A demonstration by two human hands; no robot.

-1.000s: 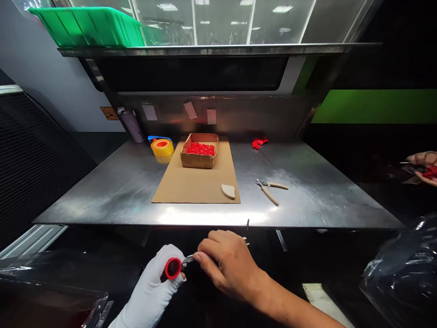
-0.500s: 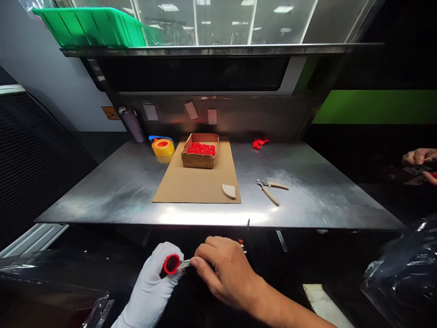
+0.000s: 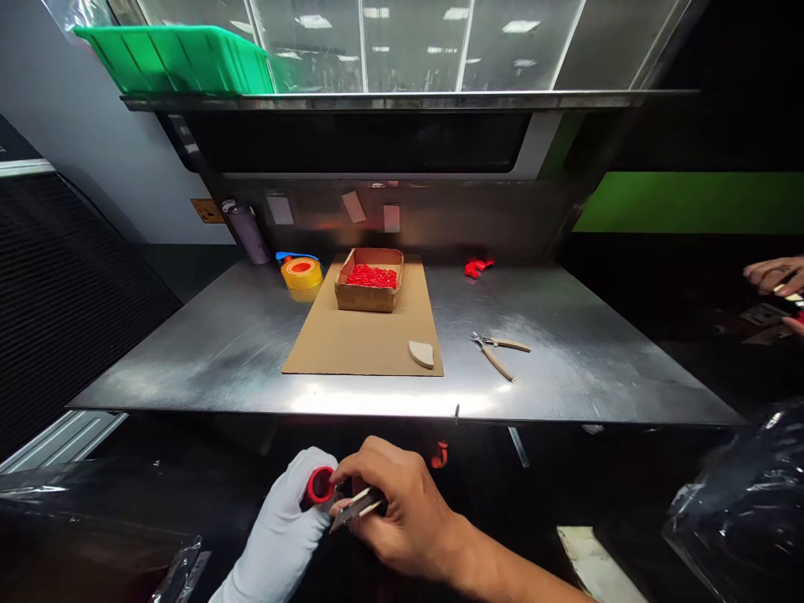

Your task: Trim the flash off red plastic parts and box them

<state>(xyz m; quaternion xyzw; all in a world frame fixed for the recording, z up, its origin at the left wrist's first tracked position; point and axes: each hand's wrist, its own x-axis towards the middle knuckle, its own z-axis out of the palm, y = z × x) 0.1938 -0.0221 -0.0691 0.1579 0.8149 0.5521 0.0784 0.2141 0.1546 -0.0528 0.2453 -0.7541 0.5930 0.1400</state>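
My left hand (image 3: 282, 521), in a white glove, is wrapped round a red tube-like part (image 3: 320, 486) with its round open end facing up. My bare right hand (image 3: 411, 507) grips a utility knife (image 3: 357, 507), its blade pointing down and left just below the red part. The right fingertips reach the red rim; whether they touch it I cannot tell. Both hands are below the front edge of the metal table (image 3: 219, 368). Beyond them, a cardboard box (image 3: 366, 299) of small red pieces (image 3: 372, 275) stands on a cardboard sheet (image 3: 352, 347).
Cutting pliers (image 3: 496, 350) lie right of a pale quarter-round piece (image 3: 421, 353). Red scraps (image 3: 478, 267), yellow tape (image 3: 302, 272) and a bottle (image 3: 246, 230) sit farther back. A green bin (image 3: 179, 63) rests on the shelf. Another person's hand (image 3: 775, 275) works at right.
The knife blade has come away from the red part's rim and now points down and left. My right fingers have moved up to the rim. The left hand has barely shifted.
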